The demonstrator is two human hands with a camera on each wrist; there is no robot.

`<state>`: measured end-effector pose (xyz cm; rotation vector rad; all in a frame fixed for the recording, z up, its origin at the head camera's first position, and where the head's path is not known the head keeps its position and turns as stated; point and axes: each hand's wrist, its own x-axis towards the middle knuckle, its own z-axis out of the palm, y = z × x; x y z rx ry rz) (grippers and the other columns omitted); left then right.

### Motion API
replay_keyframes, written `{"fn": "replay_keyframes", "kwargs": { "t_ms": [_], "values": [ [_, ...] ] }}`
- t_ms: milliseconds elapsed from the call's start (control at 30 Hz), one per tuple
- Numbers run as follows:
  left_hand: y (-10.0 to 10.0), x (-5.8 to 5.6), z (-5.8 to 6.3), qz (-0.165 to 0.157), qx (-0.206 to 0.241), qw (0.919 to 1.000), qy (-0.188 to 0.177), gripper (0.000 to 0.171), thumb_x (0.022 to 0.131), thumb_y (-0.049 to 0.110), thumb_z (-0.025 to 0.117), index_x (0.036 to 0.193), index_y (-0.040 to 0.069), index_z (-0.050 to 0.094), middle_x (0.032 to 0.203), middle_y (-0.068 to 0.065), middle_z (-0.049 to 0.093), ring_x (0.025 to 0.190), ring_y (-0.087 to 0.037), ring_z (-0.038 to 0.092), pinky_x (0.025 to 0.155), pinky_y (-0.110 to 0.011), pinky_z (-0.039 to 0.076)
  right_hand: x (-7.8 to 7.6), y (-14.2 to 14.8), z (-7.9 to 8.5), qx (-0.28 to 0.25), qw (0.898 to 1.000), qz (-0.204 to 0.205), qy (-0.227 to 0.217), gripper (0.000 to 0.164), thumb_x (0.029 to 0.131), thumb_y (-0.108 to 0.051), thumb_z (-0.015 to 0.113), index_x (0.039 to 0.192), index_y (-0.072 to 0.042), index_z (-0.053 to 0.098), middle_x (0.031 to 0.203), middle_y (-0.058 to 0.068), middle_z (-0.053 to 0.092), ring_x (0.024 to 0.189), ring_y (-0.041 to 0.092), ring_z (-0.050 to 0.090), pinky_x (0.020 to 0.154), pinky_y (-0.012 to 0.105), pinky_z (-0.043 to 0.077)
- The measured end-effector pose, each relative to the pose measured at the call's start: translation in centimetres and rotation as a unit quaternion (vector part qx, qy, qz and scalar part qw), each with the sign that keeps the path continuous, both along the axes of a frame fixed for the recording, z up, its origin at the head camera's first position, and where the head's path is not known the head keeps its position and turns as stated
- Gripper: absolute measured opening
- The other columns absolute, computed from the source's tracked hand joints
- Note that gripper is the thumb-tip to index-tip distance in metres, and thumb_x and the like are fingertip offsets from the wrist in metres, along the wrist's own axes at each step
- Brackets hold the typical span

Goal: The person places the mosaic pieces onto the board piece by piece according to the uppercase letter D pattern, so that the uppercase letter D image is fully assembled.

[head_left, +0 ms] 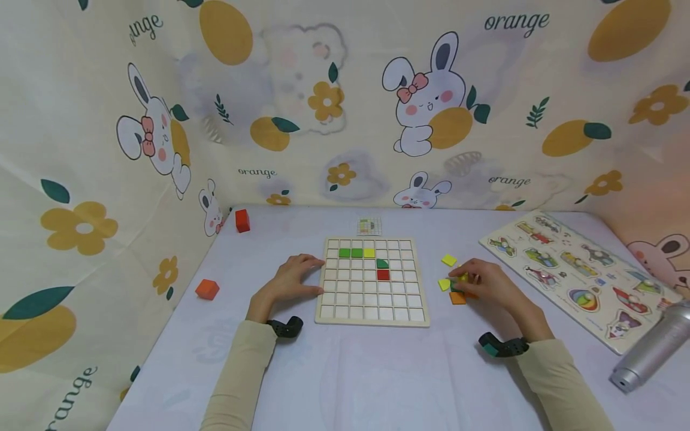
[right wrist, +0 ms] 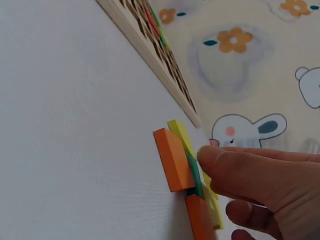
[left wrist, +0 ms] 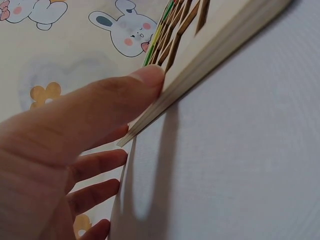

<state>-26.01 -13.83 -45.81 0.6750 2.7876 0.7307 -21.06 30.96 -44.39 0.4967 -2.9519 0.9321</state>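
A wooden grid board (head_left: 373,324) lies on the table, with two green squares (head_left: 350,253), a yellow square (head_left: 369,253), a green rounded tile (head_left: 382,263) and a red square (head_left: 383,275) in its cells. My left hand (head_left: 291,279) touches the board's left edge, thumb on the rim (left wrist: 172,90) and the other fingers spread loosely. At the right, my right hand (head_left: 482,282) reaches into a small pile of tiles. Its thumb and forefinger come together beside a green tile (right wrist: 193,172); whether they pinch one I cannot tell. Orange tiles (right wrist: 174,160) and a yellow tile (right wrist: 180,135) lie around the fingertips.
Behind the board lies a small pattern card (head_left: 369,226). Two red-orange blocks (head_left: 242,221) stand at the left. A wooden picture puzzle board (head_left: 577,269) and a silver cylinder (head_left: 649,347) occupy the right side. Printed cloth (head_left: 356,155) walls off the back and sides.
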Motion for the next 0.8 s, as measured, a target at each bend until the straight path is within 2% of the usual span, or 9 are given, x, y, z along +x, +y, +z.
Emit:
{"fn": "replay_keyframes", "kwargs": {
  "t_ms": [300, 533, 800],
  "values": [
    [-0.03, -0.04, 0.03, 0.001, -0.003, 1.0, 0.008, 0.067, 0.078, 0.043, 0.072, 0.137, 0.021, 0.048, 0.138, -0.004, 0.042, 0.13, -0.025, 0.031, 0.107, -0.05, 0.025, -0.15, 0.31, -0.62, 0.004, 1.0, -0.006, -0.02, 0.024, 0.081, -0.016, 0.073, 0.102, -0.006, 0.071, 0.092, 0.006, 0.055, 0.074, 0.017, 0.043, 0.056, 0.023, 0.037],
    [0.06, 0.04, 0.04, 0.004, -0.003, 1.0, 0.001, 0.067, 0.078, 0.042, 0.072, 0.137, 0.021, 0.047, 0.139, -0.005, 0.041, 0.13, -0.025, 0.032, 0.108, -0.05, 0.024, -0.22, 0.34, -0.67, -0.001, 1.0, -0.005, -0.027, 0.022, 0.081, -0.016, 0.073, 0.1, -0.006, 0.07, 0.091, 0.005, 0.054, 0.074, 0.018, 0.042, 0.056, 0.024, 0.035],
    [0.06, 0.21, 0.06, 0.002, 0.001, 1.0, 0.003, 0.067, 0.078, 0.041, 0.072, 0.137, 0.02, 0.048, 0.139, -0.005, 0.041, 0.13, -0.025, 0.031, 0.107, -0.051, 0.024, -0.22, -0.05, -0.75, -0.033, 0.999, -0.007, -0.016, 0.015, 0.081, -0.009, 0.072, 0.093, -0.009, 0.063, 0.083, 0.0, 0.059, 0.074, 0.015, 0.05, 0.063, 0.021, 0.044]
  ]
}}
